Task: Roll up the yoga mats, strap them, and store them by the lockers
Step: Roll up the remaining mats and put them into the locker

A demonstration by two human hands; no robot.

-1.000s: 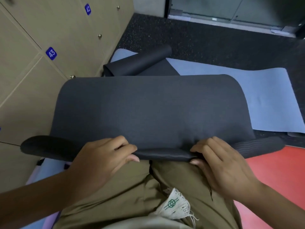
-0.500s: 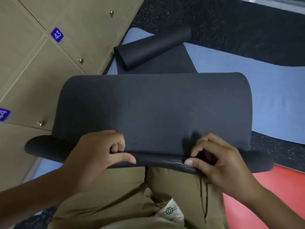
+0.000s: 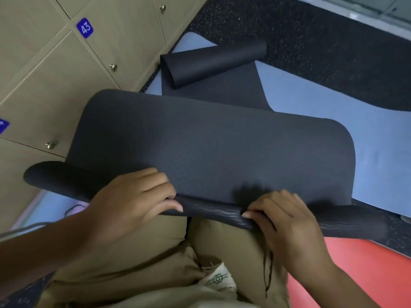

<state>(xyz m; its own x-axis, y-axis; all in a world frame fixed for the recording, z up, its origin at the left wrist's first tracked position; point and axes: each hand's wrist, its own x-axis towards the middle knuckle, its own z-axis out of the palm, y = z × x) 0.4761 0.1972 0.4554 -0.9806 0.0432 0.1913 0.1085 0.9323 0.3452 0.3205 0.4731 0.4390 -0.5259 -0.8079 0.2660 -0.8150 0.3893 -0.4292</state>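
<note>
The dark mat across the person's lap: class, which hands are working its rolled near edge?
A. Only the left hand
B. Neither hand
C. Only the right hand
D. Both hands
D: the left hand and the right hand each curl fingers and thumb round the rolled near edge of the dark mat.

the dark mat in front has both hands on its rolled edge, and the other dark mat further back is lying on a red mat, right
Not quite. In the head view both hands, left hand and right hand, do grip the rolled edge of the dark mat. But the other dark mat further back lies on a blue mat, not a red one. The red mat is near the person's right side.
</note>
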